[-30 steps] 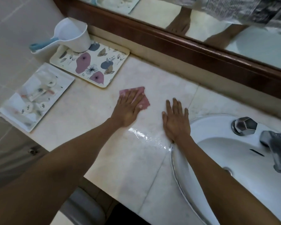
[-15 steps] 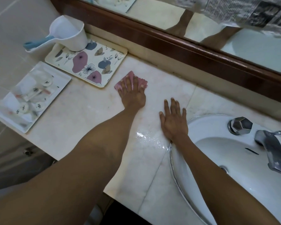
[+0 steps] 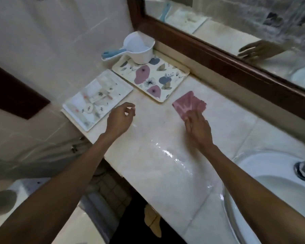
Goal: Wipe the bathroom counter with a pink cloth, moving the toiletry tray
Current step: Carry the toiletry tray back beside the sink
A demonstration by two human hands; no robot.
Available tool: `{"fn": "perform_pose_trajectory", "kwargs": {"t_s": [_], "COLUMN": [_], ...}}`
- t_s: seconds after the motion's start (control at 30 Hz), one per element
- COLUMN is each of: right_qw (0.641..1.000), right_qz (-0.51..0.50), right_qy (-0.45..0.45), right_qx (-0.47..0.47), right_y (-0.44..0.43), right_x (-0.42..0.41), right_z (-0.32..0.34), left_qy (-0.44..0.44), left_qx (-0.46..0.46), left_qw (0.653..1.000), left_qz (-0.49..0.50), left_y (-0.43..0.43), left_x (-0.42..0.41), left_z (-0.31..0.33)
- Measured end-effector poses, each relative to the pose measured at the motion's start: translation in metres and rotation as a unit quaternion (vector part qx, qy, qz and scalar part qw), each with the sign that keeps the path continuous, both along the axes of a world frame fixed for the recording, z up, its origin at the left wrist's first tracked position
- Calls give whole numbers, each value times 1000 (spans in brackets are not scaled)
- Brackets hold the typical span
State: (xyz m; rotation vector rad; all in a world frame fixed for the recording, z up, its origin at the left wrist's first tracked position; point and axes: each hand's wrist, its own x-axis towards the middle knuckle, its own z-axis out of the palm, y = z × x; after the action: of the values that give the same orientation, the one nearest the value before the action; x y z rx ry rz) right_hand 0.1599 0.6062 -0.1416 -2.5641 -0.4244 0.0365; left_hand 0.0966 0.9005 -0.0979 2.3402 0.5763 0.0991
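Pink cloth now apparently under right hand, left hand apart.

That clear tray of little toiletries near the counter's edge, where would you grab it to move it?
Probably by the near short edge of the toiletry tray, coming in from the front-right, where the left hand hovers open. The tray is flat and shallow with a raised rim, so a thumb-over, fingers-under pinch on the rim should work. Its left corner seems to overhang the counter, which leaves room underneath.

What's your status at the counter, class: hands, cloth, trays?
Left hand free, fingers curled, near toiletry tray. Right hand fingertips on pink cloth, flat on counter. Floral tray with white scoop occupies the back corner, unmoved.
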Motion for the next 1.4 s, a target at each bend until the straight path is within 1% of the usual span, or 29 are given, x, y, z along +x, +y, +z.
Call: {"fn": "perform_pose_trajectory", "kwargs": {"t_s": [0.07,0.17,0.23,0.33,0.4,0.47,0.53,0.7,0.8,0.87,0.97,1.03,1.1,1.2,1.3,1.4], "right_qw": [998,995,992,987,984,983,982,985,989,992,991,988,983,978,977,978], "right_qz": [36,86,109,132,142,147,141,131,124,113,125,125,110,82,57,44], "right_qy": [23,34,57,92,101,103,109,101,80,60,31,61,123,180,197,198], "right_qx": [38,39,22,-17,-33,-44,-54,-55,-29,-16,-39,-68,-86,-63,-53,-49], "right_y": [46,108,145,190,211,228,241,265,281,292,306,317,327,339,338,322], "right_x": [6,13,16,19,20,23,28,40,50,57,68,73,76,73,63,53], "right_z": [11,20,21,19,16,12,9,7,5,5,1,-2,-6,-9,-9,-6], "left_qy": [-10,-5,32,119,128,103,85,68,72,78,81,86,92,88,69,71], "left_qx": [2,-7,-19,-37,-86,-142,-169,-181,-192,-179,-173,-204,-230,-247,-226,-193], "left_qw": [997,979,965,939,930,925,926,932,938,946,956,952,947,945,954,961], "left_qz": [80,204,260,320,334,336,327,306,280,257,224,213,205,196,184,184], "left_y": [44,105,138,173,187,196,204,215,221,226,238,248,257,261,257,250], "left_x": [-20,-46,-59,-67,-64,-60,-56,-52,-57,-63,-75,-84,-91,-94,-92,-89], "left_z": [2,-7,-16,-27,-31,-37,-43,-45,-46,-45,-46,-48,-50,-45,-38,-32]}}
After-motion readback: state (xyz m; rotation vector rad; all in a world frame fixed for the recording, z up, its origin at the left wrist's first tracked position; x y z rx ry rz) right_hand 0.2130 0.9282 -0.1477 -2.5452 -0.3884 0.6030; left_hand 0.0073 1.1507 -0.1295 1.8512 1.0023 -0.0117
